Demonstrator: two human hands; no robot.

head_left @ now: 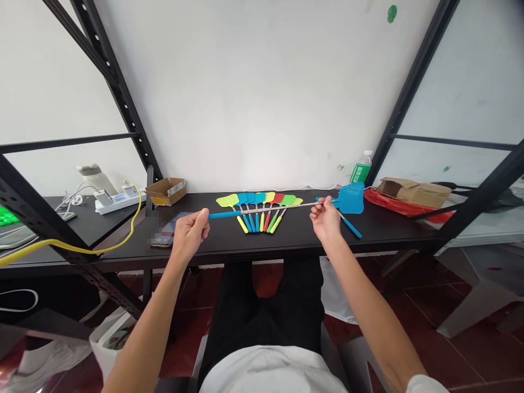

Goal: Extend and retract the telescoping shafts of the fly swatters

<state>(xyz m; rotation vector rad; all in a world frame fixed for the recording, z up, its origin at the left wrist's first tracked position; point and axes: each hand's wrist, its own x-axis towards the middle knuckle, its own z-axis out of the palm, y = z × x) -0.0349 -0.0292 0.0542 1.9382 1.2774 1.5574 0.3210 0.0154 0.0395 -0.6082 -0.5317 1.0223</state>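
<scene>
A blue fly swatter (351, 197) with a long thin metal rod is stretched out level above the black table (286, 240). My left hand (189, 232) is closed round its blue handle at the left end. My right hand (325, 217) pinches the rod close to the blue mesh head. Behind the rod, several small swatters (262, 206) in yellow, blue, red and green lie fanned out on the table. Another blue handle (352, 226) lies on the table just right of my right hand.
A small cardboard box (166, 191) and a phone (172, 225) lie at the table's left. A green bottle (361, 166), a brown paper bag (413, 191) and a red sheet stand at the right. A power strip (118, 199) with a yellow cable sits on the left table. Black frame posts flank the table.
</scene>
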